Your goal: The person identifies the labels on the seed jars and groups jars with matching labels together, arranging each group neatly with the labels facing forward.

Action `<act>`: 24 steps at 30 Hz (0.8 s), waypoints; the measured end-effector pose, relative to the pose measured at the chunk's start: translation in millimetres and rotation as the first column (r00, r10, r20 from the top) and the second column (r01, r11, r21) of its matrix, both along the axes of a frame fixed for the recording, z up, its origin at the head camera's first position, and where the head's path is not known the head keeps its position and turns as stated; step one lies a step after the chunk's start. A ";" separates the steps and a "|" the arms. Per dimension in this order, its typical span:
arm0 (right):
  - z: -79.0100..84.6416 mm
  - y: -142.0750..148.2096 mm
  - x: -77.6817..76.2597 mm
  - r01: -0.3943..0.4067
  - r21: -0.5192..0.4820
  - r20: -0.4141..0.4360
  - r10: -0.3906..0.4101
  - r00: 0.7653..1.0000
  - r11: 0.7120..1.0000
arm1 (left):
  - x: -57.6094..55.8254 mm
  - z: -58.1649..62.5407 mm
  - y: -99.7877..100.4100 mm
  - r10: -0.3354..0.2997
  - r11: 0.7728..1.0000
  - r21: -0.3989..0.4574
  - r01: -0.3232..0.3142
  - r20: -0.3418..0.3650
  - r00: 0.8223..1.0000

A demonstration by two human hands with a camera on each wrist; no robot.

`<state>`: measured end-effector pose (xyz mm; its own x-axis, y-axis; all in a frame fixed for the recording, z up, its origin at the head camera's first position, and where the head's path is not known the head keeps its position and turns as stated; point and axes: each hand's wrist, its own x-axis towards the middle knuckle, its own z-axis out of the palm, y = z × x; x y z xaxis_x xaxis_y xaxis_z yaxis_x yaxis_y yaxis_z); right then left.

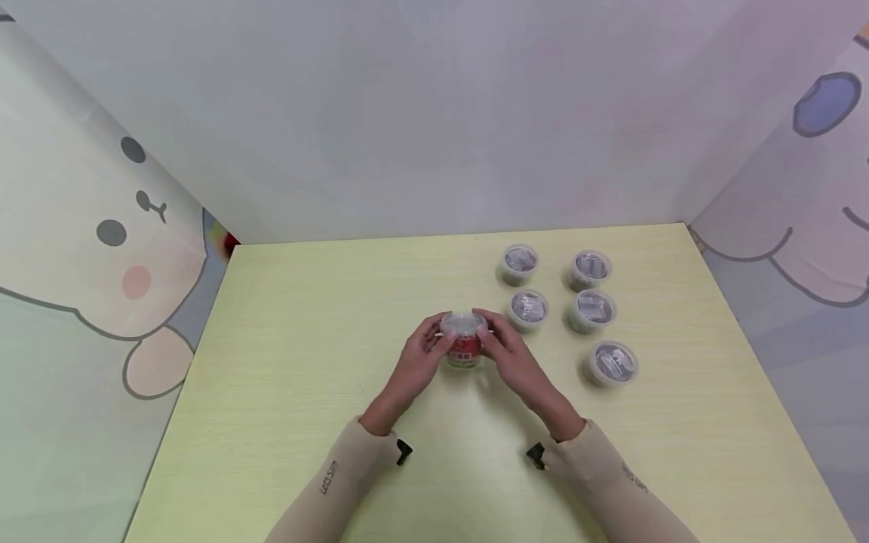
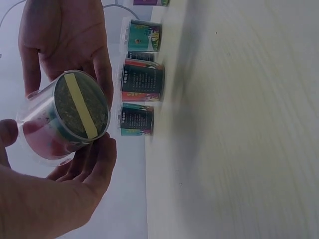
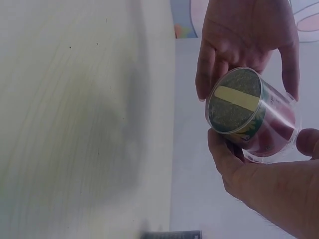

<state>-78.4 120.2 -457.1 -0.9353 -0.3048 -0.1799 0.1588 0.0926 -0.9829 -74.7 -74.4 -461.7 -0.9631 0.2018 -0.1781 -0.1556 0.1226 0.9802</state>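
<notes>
Both hands hold one clear plastic tub (image 1: 465,348) with a red printed wrap and a translucent top, over the middle of the table. My left hand (image 1: 419,363) grips its left side, and my right hand (image 1: 519,363) grips the right side, thumbs towards me. In the left wrist view the tub's underside (image 2: 75,105) shows dark greenish contents behind a pale yellow strip. From the right wrist, the tub (image 3: 271,127) appears tilted and lifted off the tabletop, with fingers around it. What fills its upper part is hard to make out.
Several similar lidded tubs stand to the right, among them a front one (image 1: 613,363), a nearer left one (image 1: 528,309) and a back one (image 1: 520,262). The pale wooden table (image 1: 305,332) meets a white wall (image 1: 434,121) behind, with cartoon-printed panels (image 1: 88,226) at the sides.
</notes>
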 end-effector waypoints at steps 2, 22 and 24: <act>-0.1 -0.1 0.0 0.002 -0.008 0.006 -0.002 1.000 1.000 | 0.9 0.5 0.0 -0.004 1.000 0.012 0.004 -0.005 1.000; 3.4 -12.7 -8.0 0.037 0.026 0.013 -0.037 0.999 0.999 | -1.2 7.3 -4.7 0.090 0.995 -0.041 -0.091 -0.020 0.996; 3.1 -14.7 -9.6 0.028 0.020 0.007 -0.029 1.000 0.999 | -2.9 6.2 -7.4 0.093 0.995 -0.045 -0.094 -0.020 0.995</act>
